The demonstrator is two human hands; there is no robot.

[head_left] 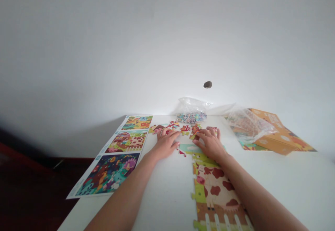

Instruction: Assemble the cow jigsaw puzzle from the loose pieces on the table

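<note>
1. Head view: the left hand (pixel 165 144) lies spread, its fingertips on the loose jigsaw pieces (pixel 180 128).
2. The right hand (pixel 210 144) arches over those pieces, its fingers beside a red piece (pixel 195 129); whether it grips anything, I cannot tell.
3. An assembled cow puzzle section (pixel 216 189) lies on the white bench (pixel 293 185), just below the right hand.
4. Left of the hands lies a printed picture sheet (pixel 112 157). Beyond the pieces sits a clear bag of puzzle pieces (pixel 192 117). Farther right, crumpled plastic (pixel 248 126) lies against an orange box (pixel 281 133).
</note>
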